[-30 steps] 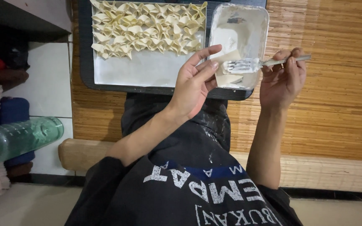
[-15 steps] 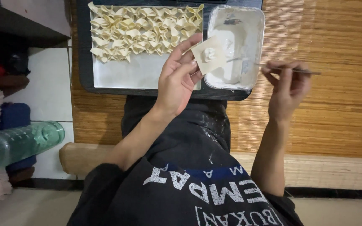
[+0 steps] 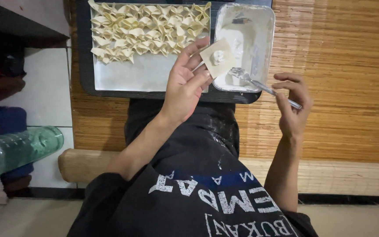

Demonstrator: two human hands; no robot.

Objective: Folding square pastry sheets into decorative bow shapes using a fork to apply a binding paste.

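My left hand (image 3: 187,83) is raised palm up and holds a square dumpling wrapper (image 3: 218,57) with a small white dab of filling in its middle. My right hand (image 3: 292,105) pinches the handle of a metal fork (image 3: 259,83), whose tines point toward the lower edge of a white rectangular container (image 3: 259,39) smeared with pale filling. Left of the container lies a white-lined tray (image 3: 150,72) with several folded dumplings (image 3: 148,28) packed in rows at its far end.
Tray and container rest on a dark board (image 3: 82,52) on a bamboo mat (image 3: 343,66). A greenish plastic bottle (image 3: 23,149) lies at the left on white floor tiles. My legs in dark trousers (image 3: 185,145) reach toward the board.
My right hand has drawn the fork out of the container and lowered it. The filling dab now sits on the wrapper, and my left hand has shifted slightly left and down.
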